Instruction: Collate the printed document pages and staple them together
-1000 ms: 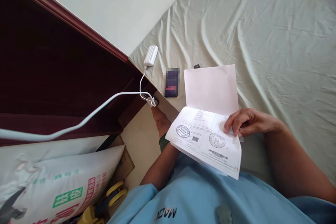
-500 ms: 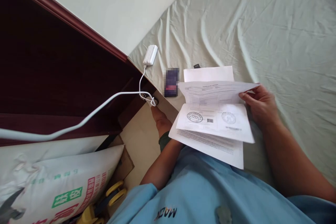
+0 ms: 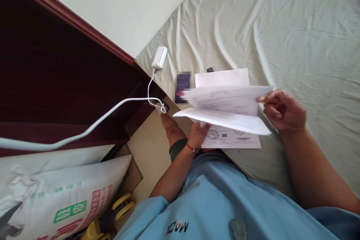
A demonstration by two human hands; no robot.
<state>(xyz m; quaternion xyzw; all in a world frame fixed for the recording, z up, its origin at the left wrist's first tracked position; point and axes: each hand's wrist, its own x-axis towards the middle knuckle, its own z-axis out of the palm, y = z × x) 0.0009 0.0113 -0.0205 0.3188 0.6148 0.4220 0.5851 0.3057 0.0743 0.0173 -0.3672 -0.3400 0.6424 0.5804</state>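
Note:
My left hand (image 3: 197, 135), with a red cord bracelet on its wrist, is closed on the left edge of several printed papers (image 3: 222, 117). At the right, my right hand (image 3: 285, 111) has curled fingers, with a fingertip at the right edge of a raised printed sheet (image 3: 225, 99). That sheet is blurred and stands above the folded-over papers. Below them, a page with round stamps (image 3: 232, 140) shows in part. Behind the raised sheet, a plain white paper (image 3: 222, 78) lies on the bed.
A pixelated phone-shaped thing (image 3: 182, 87) and a white power bank (image 3: 159, 57) with a white cable (image 3: 112, 108) lie on the pale bedsheet (image 3: 309, 45). A small dark object (image 3: 210, 69) is behind the paper. Dark wooden furniture (image 3: 70, 63) and a printed white sack (image 3: 70, 191) are left.
The lower papers have turned upward and now curve over the stamped page, which shows beneath. My left hand has come into view at their left edge. My right hand's fingers have curled in.

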